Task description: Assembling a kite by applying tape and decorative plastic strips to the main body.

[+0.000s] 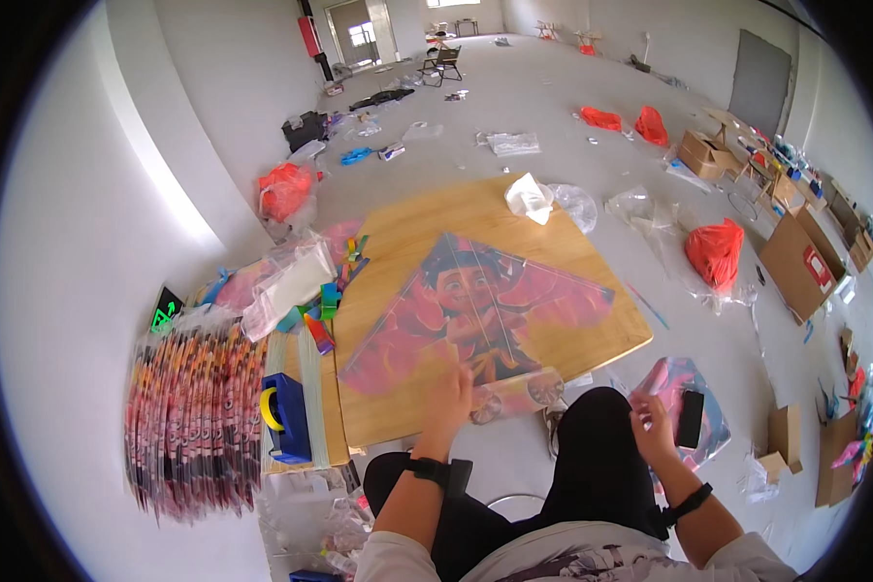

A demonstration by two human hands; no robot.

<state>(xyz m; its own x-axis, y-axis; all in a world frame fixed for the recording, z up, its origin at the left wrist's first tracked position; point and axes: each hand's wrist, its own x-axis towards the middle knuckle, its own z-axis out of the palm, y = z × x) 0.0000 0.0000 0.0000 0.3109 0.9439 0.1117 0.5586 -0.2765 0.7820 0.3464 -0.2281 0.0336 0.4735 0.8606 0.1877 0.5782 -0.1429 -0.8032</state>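
Head view: the kite (475, 296) on the table (398, 215) looks light, easily torn; hold its side edge (396, 307). Left hand (459, 396) at its bottom, right hand (654, 423) by a knee (599, 422); can't tell if fingers pinch.

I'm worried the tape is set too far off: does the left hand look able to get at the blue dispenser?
Probably yes: the left hand is at the lower edge of the kite, and nothing tall shows between it and the blue dispenser, mostly bare tabletop.
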